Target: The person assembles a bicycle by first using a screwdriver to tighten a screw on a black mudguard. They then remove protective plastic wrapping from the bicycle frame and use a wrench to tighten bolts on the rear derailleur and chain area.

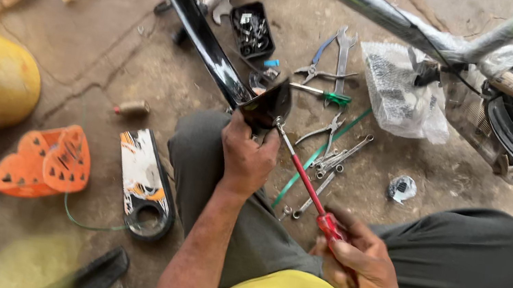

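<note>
- My left hand [246, 156] clamps the long glossy black metal mudguard [208, 39] at its near end, steadying it over my knees.
- My right hand [355, 261] grips the red-handled screwdriver [306, 180], tip touching the mudguard's bracket.
- Loose steel spanners [333, 160] lie within reach on the concrete floor [103, 63].

1 head view, steeply down, close over lap and floor [110, 64]

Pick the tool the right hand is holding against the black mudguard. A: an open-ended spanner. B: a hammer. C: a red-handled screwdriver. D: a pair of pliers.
C: the right hand grips a red-handled screwdriver whose tip meets the end of the black mudguard, which the left hand steadies.
</note>
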